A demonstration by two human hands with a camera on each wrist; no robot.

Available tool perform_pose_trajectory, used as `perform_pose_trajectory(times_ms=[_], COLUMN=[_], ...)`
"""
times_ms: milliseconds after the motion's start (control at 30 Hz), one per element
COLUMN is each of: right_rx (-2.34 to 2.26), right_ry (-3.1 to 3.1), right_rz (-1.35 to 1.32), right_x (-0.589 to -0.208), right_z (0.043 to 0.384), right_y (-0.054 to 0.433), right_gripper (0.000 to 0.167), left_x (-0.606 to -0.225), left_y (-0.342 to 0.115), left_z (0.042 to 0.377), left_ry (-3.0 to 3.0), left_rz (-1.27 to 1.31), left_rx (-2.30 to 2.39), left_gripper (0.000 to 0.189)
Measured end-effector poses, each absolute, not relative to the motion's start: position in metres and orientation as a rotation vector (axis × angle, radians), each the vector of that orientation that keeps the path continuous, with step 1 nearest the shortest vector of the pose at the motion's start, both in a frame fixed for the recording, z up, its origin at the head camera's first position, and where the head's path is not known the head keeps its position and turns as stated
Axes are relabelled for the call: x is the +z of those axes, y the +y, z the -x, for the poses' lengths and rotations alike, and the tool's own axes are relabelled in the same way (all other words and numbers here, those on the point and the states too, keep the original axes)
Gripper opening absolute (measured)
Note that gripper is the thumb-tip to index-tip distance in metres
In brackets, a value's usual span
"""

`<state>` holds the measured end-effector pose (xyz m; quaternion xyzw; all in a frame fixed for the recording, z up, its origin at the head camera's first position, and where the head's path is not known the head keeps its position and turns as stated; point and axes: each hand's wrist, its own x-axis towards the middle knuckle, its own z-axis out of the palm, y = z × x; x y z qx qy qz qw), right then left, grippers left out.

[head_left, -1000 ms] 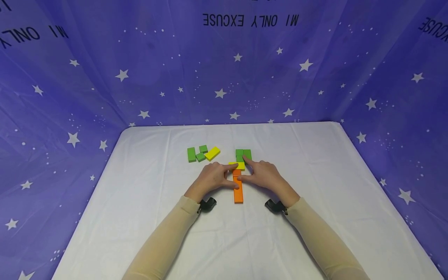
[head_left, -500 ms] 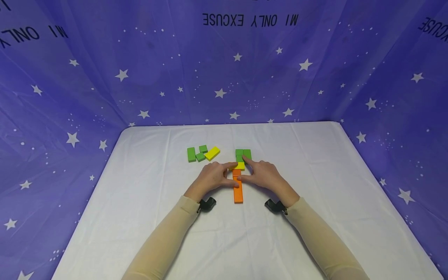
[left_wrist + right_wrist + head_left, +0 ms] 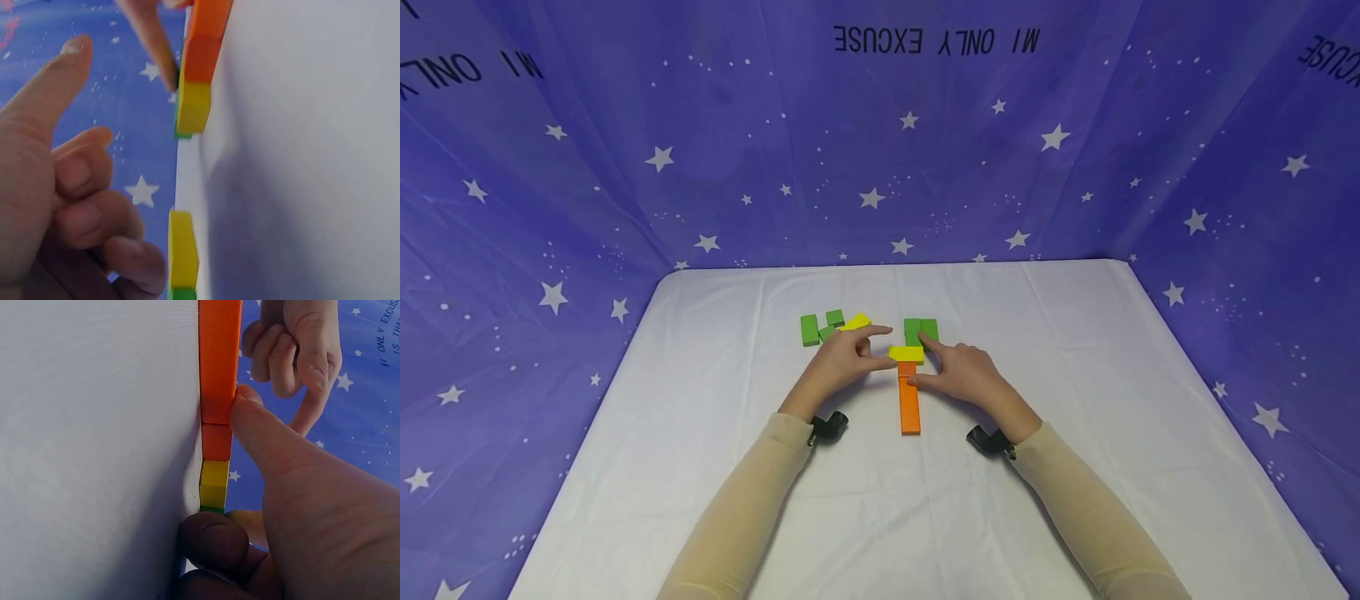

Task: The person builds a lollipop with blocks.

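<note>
Flat on the table, a long orange block (image 3: 909, 412) meets a small orange block (image 3: 906, 368), then a yellow block (image 3: 907, 355) lying crosswise. Several green blocks (image 3: 929, 327) sit together just beyond it. My right hand (image 3: 967, 374) rests over this row, its index fingertip at the green blocks and its thumb at the long orange block (image 3: 219, 362). To the left, my left hand (image 3: 837, 362) holds nothing. Its thumb and index finger are spread apart near the yellow block's left end; the other fingers are bent in the left wrist view.
Partly behind my left hand lie a loose yellow block (image 3: 859, 320), a green block (image 3: 808, 331) and two small green blocks (image 3: 835, 317). A white cloth (image 3: 1045, 317) covers the table; a purple starry curtain (image 3: 820, 150) hangs behind and at both sides.
My left hand has moved left and away from me, off the yellow and orange blocks, uncovering them and now overlapping the loose blocks. The right hand stays in place.
</note>
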<state>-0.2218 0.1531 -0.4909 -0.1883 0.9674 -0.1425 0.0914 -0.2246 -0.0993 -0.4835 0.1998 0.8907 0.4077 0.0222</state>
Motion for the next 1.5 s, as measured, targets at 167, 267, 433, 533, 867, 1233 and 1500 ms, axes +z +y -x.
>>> perform_pose_trajectory(times_ms=[167, 267, 433, 533, 867, 1233, 1500], right_rx=[-0.421, -0.426, -0.451, -0.461, -0.46, -0.459, -0.46], right_ry=[2.866, 2.864, 2.867, 2.865, 2.872, 2.869, 2.87], right_rz=[0.527, 0.521, 0.539, 0.544, 0.549, 0.543, 0.542], right_x=[-0.491, -0.491, -0.491, -0.491, -0.493, -0.49, -0.491], right_z=[0.222, 0.222, 0.221, 0.221, 0.222, 0.22, 0.22], right_y=[0.153, 0.153, 0.153, 0.153, 0.154, 0.153, 0.153], right_gripper=[0.103, 0.103, 0.103, 0.103, 0.103, 0.103, 0.103], left_x=[-0.477, -0.476, -0.478, -0.479, -0.478, -0.482, -0.484], left_y=[-0.115, -0.126, -0.144, -0.152, -0.164, -0.17, -0.169], left_z=[0.229, 0.233, 0.24, 0.241, 0.242, 0.243, 0.242], left_ry=[2.781, 2.801, 2.881, 2.904, 2.925, 2.922, 2.946], left_rz=[-0.449, -0.379, -0.282, -0.231, -0.039, 0.079, 0.063], left_rx=[1.333, 1.341, 1.302, 1.272, 1.084, 0.985, 0.948], left_gripper=[0.059, 0.06, 0.057, 0.055, 0.054, 0.047, 0.042])
